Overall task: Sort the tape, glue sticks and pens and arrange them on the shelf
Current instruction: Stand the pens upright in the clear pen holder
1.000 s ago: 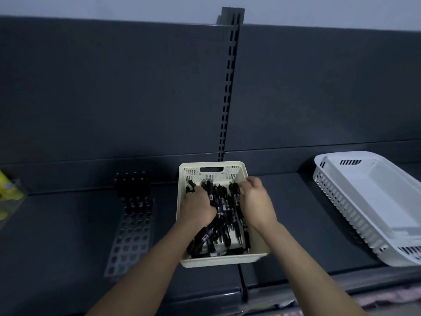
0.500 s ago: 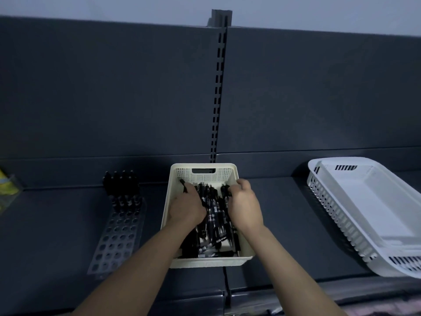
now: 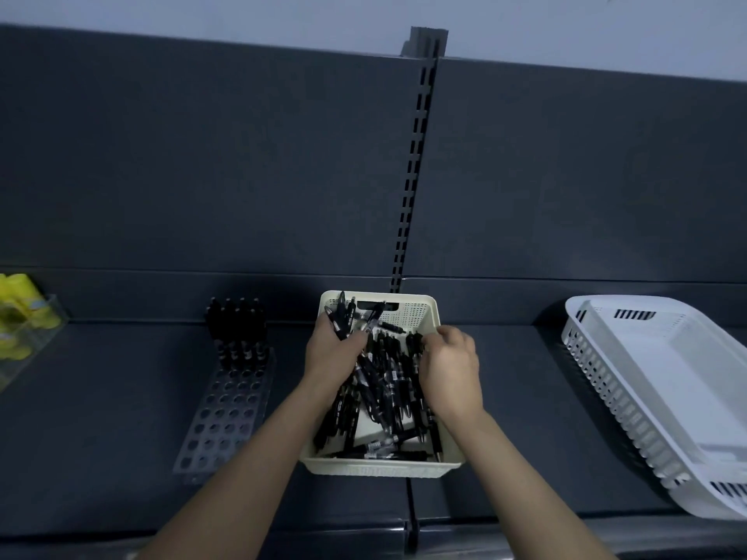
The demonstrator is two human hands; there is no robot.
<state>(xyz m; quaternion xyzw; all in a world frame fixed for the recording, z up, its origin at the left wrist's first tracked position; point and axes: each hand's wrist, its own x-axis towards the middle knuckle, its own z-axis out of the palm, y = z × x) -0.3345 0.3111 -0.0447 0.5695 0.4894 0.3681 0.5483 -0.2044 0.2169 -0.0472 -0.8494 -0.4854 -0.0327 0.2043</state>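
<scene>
A cream basket [image 3: 428, 313] stands on the dark shelf [image 3: 101, 418] in front of me, filled with several loose black pens [image 3: 384, 390]. My left hand [image 3: 329, 355] is inside the basket at its left, shut on a bunch of pens whose ends stick up toward the back wall. At the basket's right side my right hand [image 3: 450, 367] curls its fingers down onto the pile; whether it grips a pen I cannot tell. Left of the basket lies a clear perforated pen holder [image 3: 226, 414], with several black pens [image 3: 238, 333] standing upright in its back rows.
A white slotted basket [image 3: 663, 398] sits tilted on the shelf at the right. Yellow items in a clear box [image 3: 24, 317] are at the far left. A slotted upright [image 3: 414, 171] runs up the dark back panel behind the cream basket.
My left hand has lifted a bunch of pens up toward the basket's back left corner. My right hand has shifted slightly right on the pile. The view moved.
</scene>
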